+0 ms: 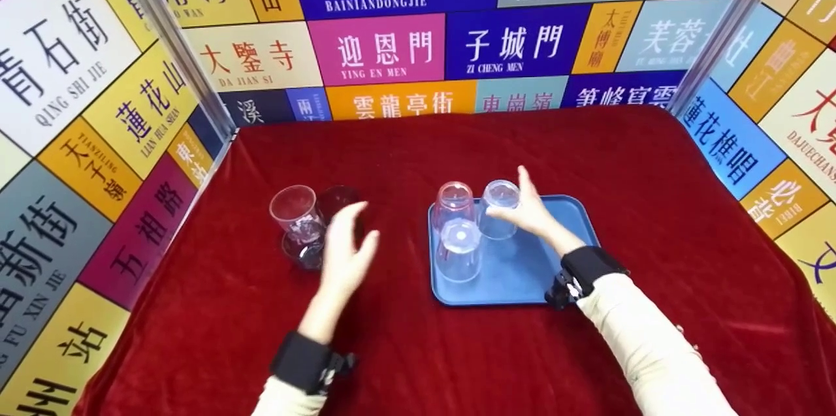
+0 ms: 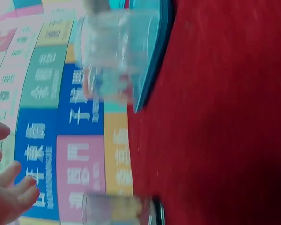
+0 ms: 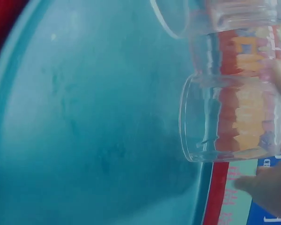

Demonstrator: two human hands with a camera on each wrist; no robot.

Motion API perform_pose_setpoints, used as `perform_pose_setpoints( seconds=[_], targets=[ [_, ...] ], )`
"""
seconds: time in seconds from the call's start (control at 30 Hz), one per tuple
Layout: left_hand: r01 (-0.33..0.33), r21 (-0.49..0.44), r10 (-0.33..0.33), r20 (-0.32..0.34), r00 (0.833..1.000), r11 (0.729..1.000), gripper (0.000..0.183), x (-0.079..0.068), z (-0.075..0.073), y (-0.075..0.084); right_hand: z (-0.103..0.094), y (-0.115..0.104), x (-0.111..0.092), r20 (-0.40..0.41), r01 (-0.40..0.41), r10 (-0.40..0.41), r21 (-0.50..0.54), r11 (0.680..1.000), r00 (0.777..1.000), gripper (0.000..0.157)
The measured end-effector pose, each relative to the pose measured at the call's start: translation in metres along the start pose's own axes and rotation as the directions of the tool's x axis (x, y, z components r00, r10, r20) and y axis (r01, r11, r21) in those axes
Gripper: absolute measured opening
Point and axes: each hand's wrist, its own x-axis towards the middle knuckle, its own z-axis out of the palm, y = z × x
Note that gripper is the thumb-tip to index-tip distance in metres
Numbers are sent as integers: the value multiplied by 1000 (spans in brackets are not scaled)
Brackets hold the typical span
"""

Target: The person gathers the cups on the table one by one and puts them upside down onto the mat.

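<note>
Red velvet-like tablecloth (image 1: 392, 364) across the whole working area, and there's the first hazard: soft cloth could ruck under a dragging sleeve and tip whatever stands on it. On it, right of centre, sits the blue rectangular tray (image 1: 516, 279); its floor looks smooth, so a sideways nudge might send glass skating.

Now the hands! The left hand (image 1: 343, 249) is spread, thumb well away from the fingers, holding nothing, right beside the glassware on the left. The right hand (image 1: 532, 213) reaches over the tray, thumb and fingers wide about the right-hand tumbler (image 1: 500, 223); whether skin meets glass, I cannot tell. Below that wrist, the black wrist camera (image 1: 563, 288) hangs by the tray's right side, and a low forearm could catch it on the rim.

Down to the glass. That right-hand tumbler stands on the tray, apparently mouth down, narrower end up: a light pinch on that taper could slip. Close on its left, the pink-tinted tumbler (image 1: 455, 202) and the front clear tumbler (image 1: 459, 262); crowded like that, one careless swing of the thumb could clink them together. Over left, the clear drinking glass (image 1: 294, 207) is mouth up, a dark-looking glass (image 1: 339, 195) partly hidden behind the left hand, and a blind brush there could topple it.
</note>
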Motion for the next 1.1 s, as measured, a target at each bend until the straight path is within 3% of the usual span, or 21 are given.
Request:
perform_pose_setpoints(
  seconds=[0.1,0.17,0.23,0.3,0.43,0.53,0.6,0.73,1.1],
  targets=[
    [31,117,-16,-128,992,993,52,-9,-19,-11,-10,5,-8,-123,33,-18,119,992,992,97],
    [124,175,-92,-184,979,977,62,-20,-29,-18,-20,11,-15,-188,61,-27,173,983,982,92],
    [247,194,-207,-206,956,950,76,-33,-36,-23,-31,18,-21,-239,78,-25,216,973,971,87],
    [379,172,-347,-193,918,909,89,-44,-40,-26,-44,25,-25,-282,81,-7,251,965,959,85],
    [578,58,-571,-106,814,814,101,-55,-41,-31,-64,36,-30,-338,73,30,288,955,941,83],
    [656,3,-654,-57,754,755,100,-55,-41,-34,-74,41,-33,-335,58,35,265,962,942,83],
    [678,-12,-677,-53,734,735,98,-52,-40,-38,-79,44,-35,-316,44,31,228,973,948,85],
    [687,-43,-688,-89,720,725,96,-42,-39,-48,-85,47,-35,-293,39,6,144,989,956,86],
    [655,-64,-653,-189,733,753,101,-27,-30,-74,-97,44,-39,-273,31,-7,84,996,962,87]
  ],
)
